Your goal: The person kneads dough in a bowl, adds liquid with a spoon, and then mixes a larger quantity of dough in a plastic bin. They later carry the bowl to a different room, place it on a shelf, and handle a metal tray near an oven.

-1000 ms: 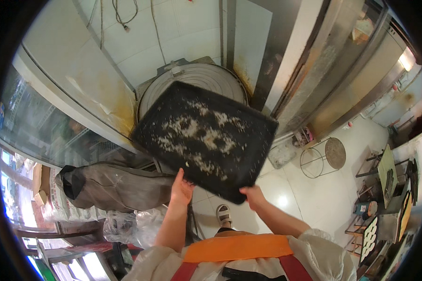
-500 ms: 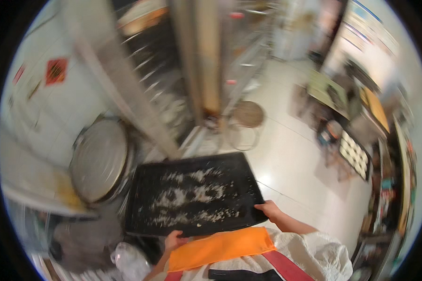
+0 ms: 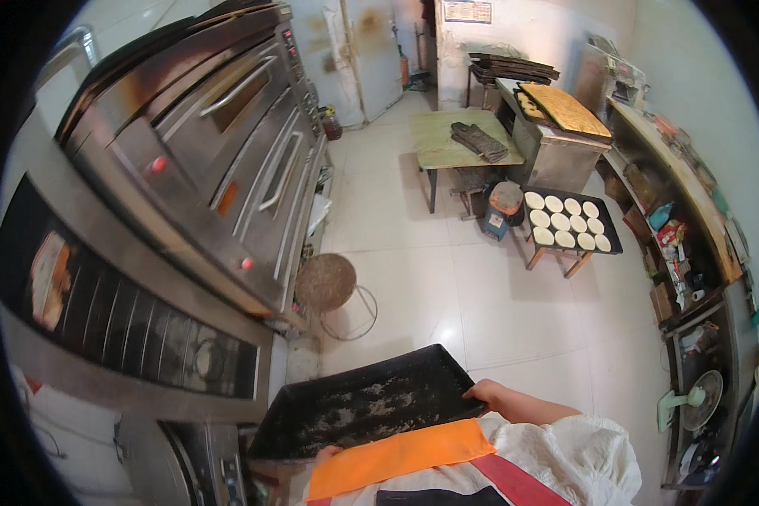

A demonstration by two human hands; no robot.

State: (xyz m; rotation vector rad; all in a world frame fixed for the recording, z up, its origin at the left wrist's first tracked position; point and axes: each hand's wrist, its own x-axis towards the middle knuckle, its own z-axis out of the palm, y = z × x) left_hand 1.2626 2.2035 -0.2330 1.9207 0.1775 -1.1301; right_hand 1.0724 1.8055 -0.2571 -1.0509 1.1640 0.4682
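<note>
A black rectangular baking tray (image 3: 434, 371), dusted with white flour or crumbs, is held low in front of my body. My right hand (image 3: 491, 395) grips its right edge, the thumb on top of the rim. At the near edge is my left hand (image 3: 329, 454), closed on the rim and partly covered by the orange bib of my apron (image 3: 405, 462). The tray's near side is also partly hidden by the bib. Its far left corner lies close to the glass-doored steel cabinet (image 3: 264, 371).
On the left stands a steel deck oven (image 3: 198, 156), a round-topped stool (image 3: 326, 282) at its foot. Farther off are a green table (image 3: 434, 139) with dark oven mitts (image 3: 481, 143) and a low stand bearing a tray of pale dough rounds (image 3: 567, 221). Crowded shelves (image 3: 683, 253) and a fan (image 3: 700, 399) line the right wall.
My view has swung to the right and up, bringing the oven and the table area into fuller view. The tray now appears lower and more tilted, still in both hands.
</note>
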